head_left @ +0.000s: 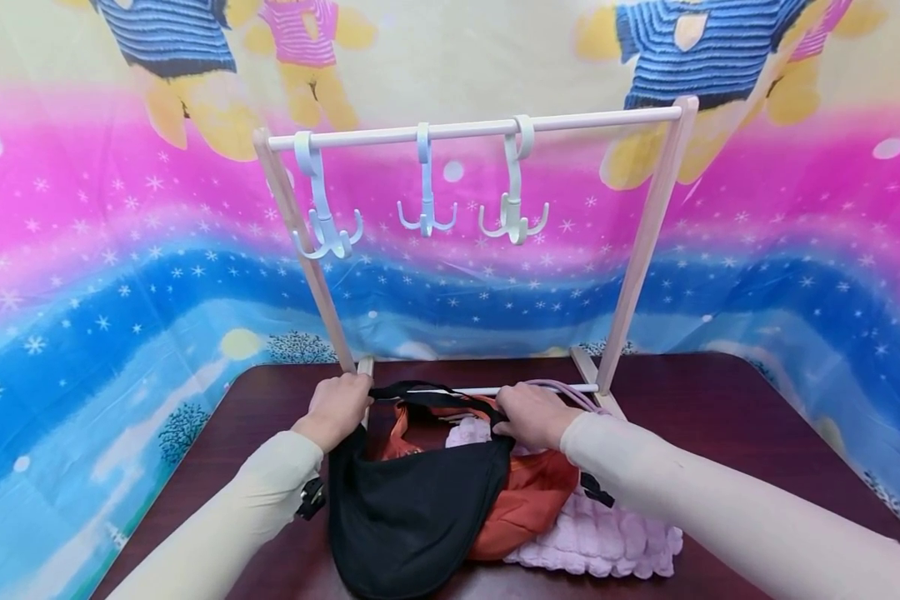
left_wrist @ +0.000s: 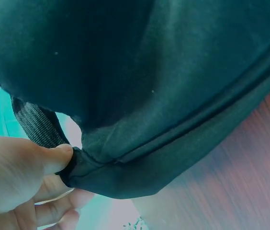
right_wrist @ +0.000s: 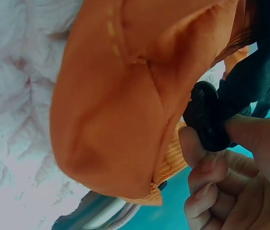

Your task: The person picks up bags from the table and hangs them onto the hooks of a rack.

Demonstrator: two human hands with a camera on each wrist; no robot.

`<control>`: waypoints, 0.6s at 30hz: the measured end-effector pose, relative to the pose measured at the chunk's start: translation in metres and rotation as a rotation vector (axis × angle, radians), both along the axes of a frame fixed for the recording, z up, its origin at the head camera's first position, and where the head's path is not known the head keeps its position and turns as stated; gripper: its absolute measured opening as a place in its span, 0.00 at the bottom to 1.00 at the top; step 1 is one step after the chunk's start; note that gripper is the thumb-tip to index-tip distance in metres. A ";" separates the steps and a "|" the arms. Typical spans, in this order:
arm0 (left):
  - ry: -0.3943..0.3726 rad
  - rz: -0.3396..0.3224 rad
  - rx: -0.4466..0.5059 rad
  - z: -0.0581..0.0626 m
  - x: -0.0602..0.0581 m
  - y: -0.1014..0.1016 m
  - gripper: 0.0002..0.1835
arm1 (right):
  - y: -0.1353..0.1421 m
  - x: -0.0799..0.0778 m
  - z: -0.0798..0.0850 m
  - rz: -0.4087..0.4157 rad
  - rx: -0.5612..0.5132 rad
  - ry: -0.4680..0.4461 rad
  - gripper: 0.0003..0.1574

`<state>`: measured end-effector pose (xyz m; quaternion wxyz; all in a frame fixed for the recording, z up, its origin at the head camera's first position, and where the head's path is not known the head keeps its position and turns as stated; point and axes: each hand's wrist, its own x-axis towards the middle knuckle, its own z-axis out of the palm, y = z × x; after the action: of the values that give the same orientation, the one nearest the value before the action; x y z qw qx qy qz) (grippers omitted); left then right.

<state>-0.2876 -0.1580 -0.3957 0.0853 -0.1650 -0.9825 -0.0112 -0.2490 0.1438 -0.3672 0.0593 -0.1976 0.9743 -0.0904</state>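
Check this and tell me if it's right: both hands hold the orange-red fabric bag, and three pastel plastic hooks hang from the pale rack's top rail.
Wrong bag: the left hand and right hand hold the black fabric bag, as both wrist views show. The rest stands.

Behind the table (head_left: 705, 392), dark reddish-brown with rounded far corners, I see a creased, printed cloth backdrop (head_left: 450, 283) that comes round along both its sides. Lowest, near the table, are pale slopes; above it rise snowflake-dotted blue and pink, then cream with yellow plush figures (head_left: 705, 62), all brightly lit.
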 end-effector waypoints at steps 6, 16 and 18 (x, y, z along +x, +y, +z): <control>0.010 0.001 0.007 0.003 0.002 -0.002 0.08 | 0.001 -0.002 0.000 -0.026 -0.010 -0.021 0.13; 0.066 -0.004 0.026 0.006 0.003 -0.007 0.06 | 0.002 -0.003 0.002 -0.008 -0.031 -0.014 0.13; 0.061 0.006 0.033 0.006 0.002 -0.008 0.05 | 0.001 -0.004 0.003 -0.002 -0.029 -0.004 0.13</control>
<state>-0.2856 -0.1658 -0.3897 0.1179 -0.1609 -0.9797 -0.0220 -0.2525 0.1450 -0.3645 0.0583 -0.1975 0.9729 -0.1050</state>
